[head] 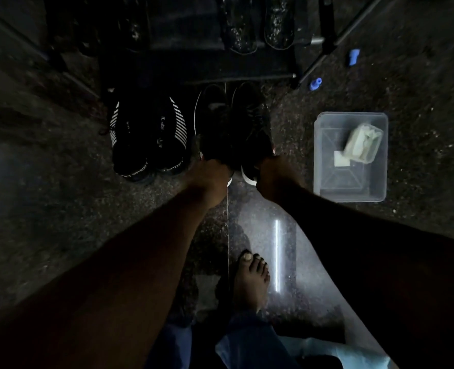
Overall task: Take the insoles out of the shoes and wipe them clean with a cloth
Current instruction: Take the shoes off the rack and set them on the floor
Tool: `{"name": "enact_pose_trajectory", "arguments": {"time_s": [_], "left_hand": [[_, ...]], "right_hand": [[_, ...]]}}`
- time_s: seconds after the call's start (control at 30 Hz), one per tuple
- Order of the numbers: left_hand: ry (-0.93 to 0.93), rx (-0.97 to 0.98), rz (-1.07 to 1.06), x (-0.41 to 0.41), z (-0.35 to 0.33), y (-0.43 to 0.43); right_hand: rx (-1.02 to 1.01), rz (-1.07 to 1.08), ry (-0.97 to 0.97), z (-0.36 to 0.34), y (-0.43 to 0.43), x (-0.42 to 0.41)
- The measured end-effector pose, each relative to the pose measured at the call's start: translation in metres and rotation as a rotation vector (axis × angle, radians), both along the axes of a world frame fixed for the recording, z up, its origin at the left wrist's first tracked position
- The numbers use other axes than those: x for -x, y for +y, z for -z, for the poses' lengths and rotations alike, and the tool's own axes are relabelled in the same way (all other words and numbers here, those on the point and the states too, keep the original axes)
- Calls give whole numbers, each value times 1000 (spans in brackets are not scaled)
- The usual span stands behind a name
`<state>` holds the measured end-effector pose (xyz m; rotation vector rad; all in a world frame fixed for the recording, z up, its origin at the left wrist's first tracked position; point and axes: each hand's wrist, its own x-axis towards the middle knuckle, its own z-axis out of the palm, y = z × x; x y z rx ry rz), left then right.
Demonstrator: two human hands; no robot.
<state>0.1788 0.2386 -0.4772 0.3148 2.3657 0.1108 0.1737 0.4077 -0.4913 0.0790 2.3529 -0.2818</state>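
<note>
- A pair of black shoes (251, 121) with white soles is seen on the floor, just left of the clear tub (324, 155)
- One heel is grasped by the left hand (209, 177) and the other by the right hand (271, 178), with fingers curled over the heel rims
- Insoles cannot be made out, too dark
- A whitish bundle (364, 142) is seen inside the tub; cloth or pack cannot be told
- Striped sneakers (148, 139) are stood further left of the tub, beyond the held pair
- A shoe rack (194, 49) holding sandals (257, 25) is placed beyond the tub, to its left
- A bare foot (251, 280) is planted nearer than the tub
</note>
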Motion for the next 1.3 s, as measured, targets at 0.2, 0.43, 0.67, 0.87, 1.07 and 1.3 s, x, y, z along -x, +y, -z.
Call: {"name": "enact_pose_trajectory", "arguments": {"time_s": [0.2, 0.43, 0.67, 0.87, 1.07, 1.3], "left_hand": [[-38, -1, -38, -13, 32, -5], [-85, -120, -113, -15, 36, -15], [-141, -248, -143, -10, 0, -36], [-39, -204, -116, 6, -61, -55], [-27, -156, -110, 14, -81, -66], [-13, -91, -83, 8, -74, -49]], "right_hand": [[20, -21, -24, 25, -1, -11], [43, 8, -8, 20, -11, -10], [82, 71, 4, -8, -36, -6], [150, 3, 53, -60, -71, 9], [116, -93, 43, -83, -94, 29], [93, -133, 0, -67, -56, 16]]}}
